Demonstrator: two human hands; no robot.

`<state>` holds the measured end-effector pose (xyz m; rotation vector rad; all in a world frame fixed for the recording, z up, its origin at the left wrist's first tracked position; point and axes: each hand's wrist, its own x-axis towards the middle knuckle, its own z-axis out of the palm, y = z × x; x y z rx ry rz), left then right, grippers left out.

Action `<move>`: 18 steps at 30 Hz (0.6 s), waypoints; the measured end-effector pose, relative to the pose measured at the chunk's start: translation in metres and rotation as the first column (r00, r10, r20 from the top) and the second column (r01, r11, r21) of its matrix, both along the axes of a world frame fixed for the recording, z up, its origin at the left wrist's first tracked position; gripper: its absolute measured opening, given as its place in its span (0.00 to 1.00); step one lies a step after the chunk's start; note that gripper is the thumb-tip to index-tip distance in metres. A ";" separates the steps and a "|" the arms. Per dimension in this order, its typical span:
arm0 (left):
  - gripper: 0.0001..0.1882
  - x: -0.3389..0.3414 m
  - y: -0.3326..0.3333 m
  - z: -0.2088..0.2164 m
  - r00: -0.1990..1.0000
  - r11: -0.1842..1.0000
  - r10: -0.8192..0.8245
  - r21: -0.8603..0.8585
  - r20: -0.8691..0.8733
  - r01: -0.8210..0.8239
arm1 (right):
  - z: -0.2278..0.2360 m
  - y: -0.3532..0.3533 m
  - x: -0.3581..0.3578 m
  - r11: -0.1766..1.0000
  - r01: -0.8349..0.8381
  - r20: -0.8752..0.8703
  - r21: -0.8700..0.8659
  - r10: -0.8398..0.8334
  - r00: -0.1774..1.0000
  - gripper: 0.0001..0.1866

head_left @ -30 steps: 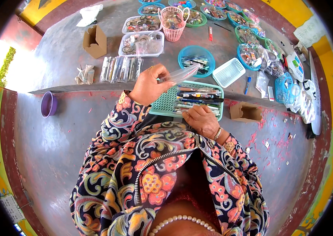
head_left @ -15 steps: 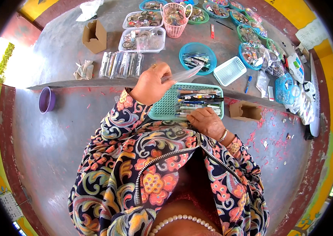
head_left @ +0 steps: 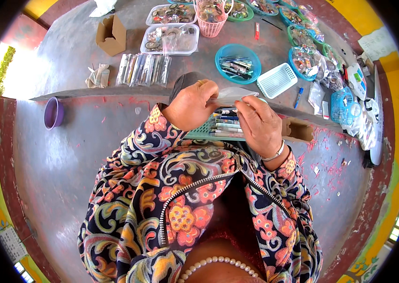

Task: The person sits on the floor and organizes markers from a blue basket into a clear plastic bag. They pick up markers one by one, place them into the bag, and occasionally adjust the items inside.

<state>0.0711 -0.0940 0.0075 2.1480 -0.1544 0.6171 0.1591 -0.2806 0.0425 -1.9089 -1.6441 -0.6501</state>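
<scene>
In front of my chest my left hand (head_left: 191,105) is closed on one end of a clear plastic bag (head_left: 231,95). The fingers of my right hand (head_left: 260,123) pinch at the bag's other end; whether they also hold a pen cannot be made out. Just below both hands is a green plastic basket (head_left: 202,129), with several pens (head_left: 226,124) lying side by side in it. My right hand and the bag cover part of the basket.
Packed pens (head_left: 143,70) lie in a row at the ledge's left, near a cardboard box (head_left: 111,37). A blue basin of pens (head_left: 218,79) and a pale basket (head_left: 277,81) stand ahead. Another cardboard box (head_left: 298,129) sits right; a purple bucket (head_left: 54,113) is on the left.
My right hand has risen from the pens in the basket to the bag's right end. My left hand has shifted slightly right and lower, bringing the bag nearer.
</scene>
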 end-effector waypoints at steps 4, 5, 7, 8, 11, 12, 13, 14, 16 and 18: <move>0.12 -0.001 -0.002 0.001 0.997 0.999 -0.038 -0.033 -0.064 0.036 | -0.007 0.001 0.002 0.996 0.068 0.021 -0.050 -0.067 0.998 0.11; 0.13 -0.001 -0.002 0.002 0.994 0.998 -0.053 -0.046 -0.091 0.048 | -0.009 0.000 0.002 0.995 0.075 0.020 -0.059 -0.074 0.997 0.11; 0.12 -0.002 -0.006 0.004 0.991 0.993 -0.069 -0.107 -0.118 0.057 | -0.010 -0.001 0.002 0.995 0.072 0.028 -0.065 -0.071 0.997 0.10; 0.11 -0.002 -0.008 0.003 0.988 0.989 -0.078 -0.137 -0.131 0.060 | -0.010 -0.002 0.002 0.995 0.071 0.032 -0.068 -0.069 0.997 0.10; 0.10 -0.001 -0.003 -0.004 0.991 0.976 -0.088 -0.206 -0.102 0.066 | -0.013 -0.002 0.003 0.993 0.063 0.067 -0.097 -0.057 0.996 0.11; 0.09 0.000 -0.003 -0.005 0.992 0.984 -0.056 -0.177 -0.109 0.036 | -0.016 -0.002 0.002 0.991 0.060 0.082 -0.119 -0.050 0.995 0.11; 0.08 0.001 -0.004 -0.006 0.993 0.989 -0.024 -0.148 -0.115 0.007 | -0.018 -0.002 0.002 0.988 0.057 0.097 -0.142 -0.043 0.994 0.11; 0.08 0.001 -0.004 -0.006 0.993 0.993 0.009 -0.118 -0.120 -0.023 | -0.019 -0.002 0.002 0.985 0.055 0.112 -0.165 -0.036 0.993 0.11; 0.08 0.003 -0.002 -0.012 0.993 0.997 0.026 -0.074 -0.119 -0.035 | -0.022 0.001 0.000 0.985 0.012 0.167 -0.174 0.018 0.986 0.12; 0.08 0.004 0.000 -0.016 0.992 0.997 0.057 -0.052 -0.117 -0.064 | -0.020 0.003 -0.002 0.976 -0.005 0.193 -0.216 0.047 0.980 0.13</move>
